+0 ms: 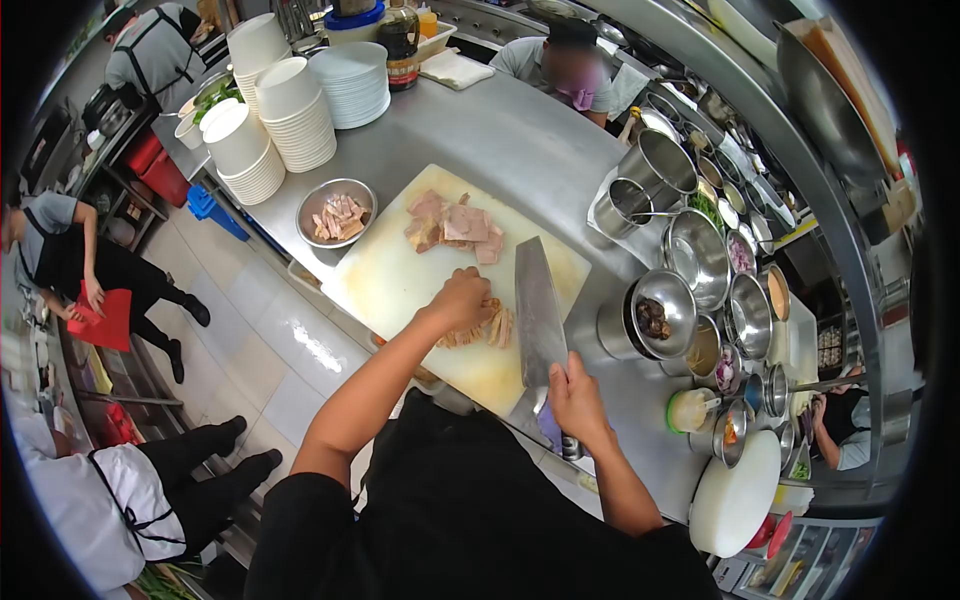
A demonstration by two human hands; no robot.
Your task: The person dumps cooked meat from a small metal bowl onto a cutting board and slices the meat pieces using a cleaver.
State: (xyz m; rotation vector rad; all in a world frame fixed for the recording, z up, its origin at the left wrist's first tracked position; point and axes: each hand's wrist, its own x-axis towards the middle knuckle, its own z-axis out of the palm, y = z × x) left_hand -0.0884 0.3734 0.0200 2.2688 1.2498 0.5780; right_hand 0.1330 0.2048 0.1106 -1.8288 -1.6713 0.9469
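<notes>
My right hand [580,405] is wrapped round the handle of a wide cleaver [540,310]. Its broad blade lies over the right side of a white cutting board [385,285], to the right of the meat. The fingers of my left hand [462,300] are curled down on a row of sliced meat [498,326], partly hiding it. Larger pale pieces of meat [455,225] rest farther up the board, apart from both hands. By the board's upper left corner stands a steel bowl [308,228] holding cut meat strips [342,218].
Stacked white bowls [290,110] and plates [350,85] stand at the back left. Steel pots and ingredient bowls [697,258] crowd the right side, near a round white board [735,495]. A person [545,65] is across the counter; others are on the left and far right.
</notes>
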